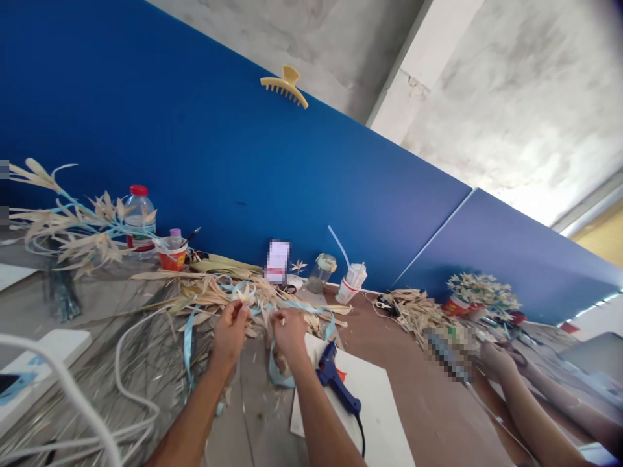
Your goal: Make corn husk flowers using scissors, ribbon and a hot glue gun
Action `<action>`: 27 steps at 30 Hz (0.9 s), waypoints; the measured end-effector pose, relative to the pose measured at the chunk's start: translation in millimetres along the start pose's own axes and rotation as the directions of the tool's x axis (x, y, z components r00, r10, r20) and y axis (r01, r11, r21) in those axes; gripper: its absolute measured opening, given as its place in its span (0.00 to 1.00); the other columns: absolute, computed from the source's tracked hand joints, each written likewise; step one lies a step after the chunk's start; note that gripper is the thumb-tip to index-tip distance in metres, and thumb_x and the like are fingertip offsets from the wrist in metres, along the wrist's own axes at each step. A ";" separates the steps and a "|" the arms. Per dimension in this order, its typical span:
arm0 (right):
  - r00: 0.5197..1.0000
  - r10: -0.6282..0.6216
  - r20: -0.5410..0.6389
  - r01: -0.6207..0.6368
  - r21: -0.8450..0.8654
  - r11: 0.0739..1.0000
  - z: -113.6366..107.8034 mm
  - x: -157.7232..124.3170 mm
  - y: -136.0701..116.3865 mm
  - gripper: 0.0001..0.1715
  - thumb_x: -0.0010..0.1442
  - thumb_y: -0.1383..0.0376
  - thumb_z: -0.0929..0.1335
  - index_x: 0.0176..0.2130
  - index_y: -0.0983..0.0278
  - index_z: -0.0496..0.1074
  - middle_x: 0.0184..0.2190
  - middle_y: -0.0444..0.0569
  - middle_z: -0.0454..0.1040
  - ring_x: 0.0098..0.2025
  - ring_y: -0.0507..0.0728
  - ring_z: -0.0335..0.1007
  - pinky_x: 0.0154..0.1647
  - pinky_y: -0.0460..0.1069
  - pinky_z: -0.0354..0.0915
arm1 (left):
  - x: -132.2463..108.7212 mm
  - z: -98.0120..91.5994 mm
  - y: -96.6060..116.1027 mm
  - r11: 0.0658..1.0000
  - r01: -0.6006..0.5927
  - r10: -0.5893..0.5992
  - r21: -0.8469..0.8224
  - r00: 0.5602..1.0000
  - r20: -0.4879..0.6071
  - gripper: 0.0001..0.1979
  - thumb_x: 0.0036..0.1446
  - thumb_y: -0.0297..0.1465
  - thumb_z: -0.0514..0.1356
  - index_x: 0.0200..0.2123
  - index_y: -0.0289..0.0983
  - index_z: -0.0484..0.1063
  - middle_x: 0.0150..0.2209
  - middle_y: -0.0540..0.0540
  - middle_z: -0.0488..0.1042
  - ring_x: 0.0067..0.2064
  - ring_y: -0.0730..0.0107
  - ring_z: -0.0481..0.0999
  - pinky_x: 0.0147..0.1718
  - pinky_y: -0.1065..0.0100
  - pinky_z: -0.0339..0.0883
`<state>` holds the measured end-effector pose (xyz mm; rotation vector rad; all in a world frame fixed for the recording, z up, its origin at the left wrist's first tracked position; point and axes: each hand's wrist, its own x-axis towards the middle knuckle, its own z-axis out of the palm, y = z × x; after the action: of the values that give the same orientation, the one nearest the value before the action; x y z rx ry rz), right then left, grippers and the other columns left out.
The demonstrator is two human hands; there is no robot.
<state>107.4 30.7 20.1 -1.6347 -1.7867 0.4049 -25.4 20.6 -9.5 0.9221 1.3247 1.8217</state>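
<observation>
My left hand (pixel 228 332) and my right hand (pixel 288 331) are side by side over a heap of dry straw-coloured leaf strips (pixel 219 292) laced with light blue ribbon (pixel 189 344). Both hands have their fingers pinched closed on pieces of the straw and ribbon. A blue glue gun (pixel 335 379) lies on a white sheet (pixel 374 402) just right of my right forearm, its black cable trailing toward me.
A blue partition (pixel 219 155) backs the table, a yellow hair claw (pixel 286 84) clipped on top. A water bottle (pixel 139 217), orange cup (pixel 172 256), glass jar (pixel 321 271) and straw cup (pixel 351 282) stand along it. White cables (pixel 73 395) lie left. Another person's arms (pixel 530 402) work right.
</observation>
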 end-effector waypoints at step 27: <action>0.933 0.283 0.224 -0.249 0.967 0.058 -3.5 -6.1 31.5 0.13 0.38 0.62 0.74 0.22 0.64 0.68 0.16 0.38 0.66 0.19 0.47 0.58 0.22 0.44 0.57 | -17.0 14.3 3.3 0.983 0.075 -0.140 0.169 0.898 0.417 0.11 0.42 0.38 0.66 0.28 0.37 0.77 0.31 0.44 0.80 0.38 0.55 0.75 0.41 0.63 0.66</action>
<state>133.3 29.3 1.1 -0.8228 -0.6310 1.4142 -5.0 12.1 -5.5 1.2210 1.2109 1.3460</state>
